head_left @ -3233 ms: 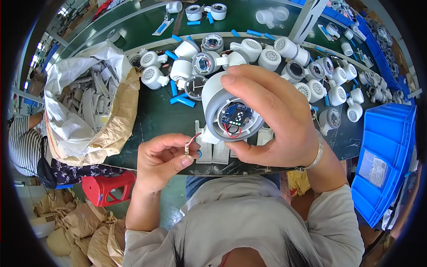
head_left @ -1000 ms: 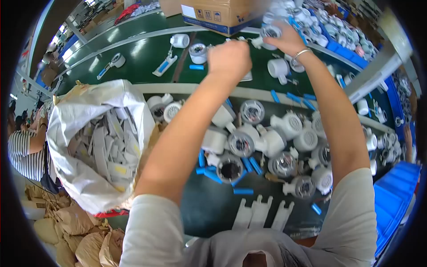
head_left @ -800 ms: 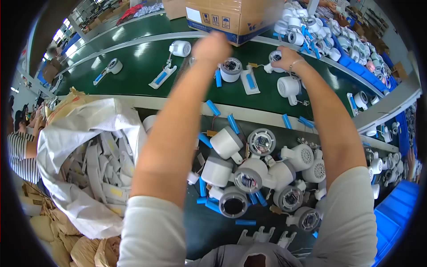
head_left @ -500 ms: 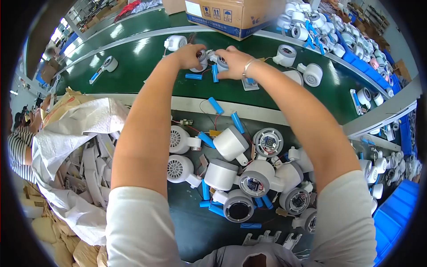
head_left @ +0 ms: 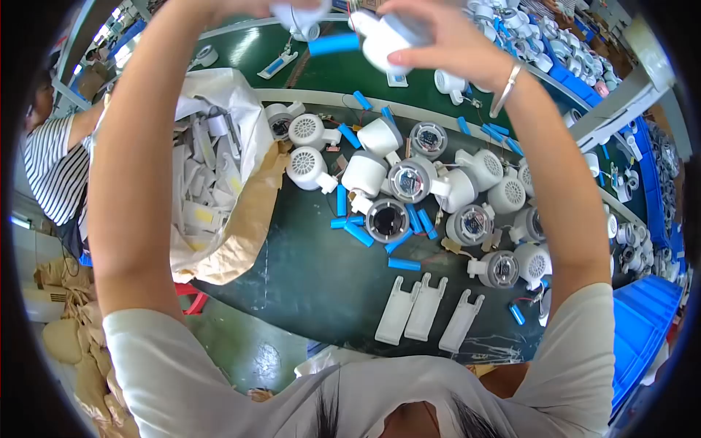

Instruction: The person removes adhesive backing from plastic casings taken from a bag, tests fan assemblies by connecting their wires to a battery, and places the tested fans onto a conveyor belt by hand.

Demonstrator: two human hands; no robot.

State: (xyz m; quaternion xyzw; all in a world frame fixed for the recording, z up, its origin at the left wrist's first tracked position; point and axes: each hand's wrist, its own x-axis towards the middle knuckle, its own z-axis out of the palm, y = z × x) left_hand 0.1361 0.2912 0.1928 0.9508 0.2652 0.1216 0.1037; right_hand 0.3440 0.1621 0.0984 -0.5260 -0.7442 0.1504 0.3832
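Note:
Raised at the top of the view, my right hand grips a white cylindrical unit with a grey rim. A blue cylinder hangs beside that unit. My left hand is partly cut off by the top edge, its fingers around another white unit, blurred. Below both arms, several white round units with grilles or clear faces lie in a cluster on the dark green table, with blue cylinders among them. Nearer my body lie three flat white plates.
An open white sack of white plastic parts stands left. Behind the table runs a green conveyor with more units. A blue crate is at the right, near a metal post. A person in stripes is at far left.
Both hands have come back from the conveyor, nearer the camera, each now holding a white unit lifted up. The view has shifted, and the flat plates show fully again.

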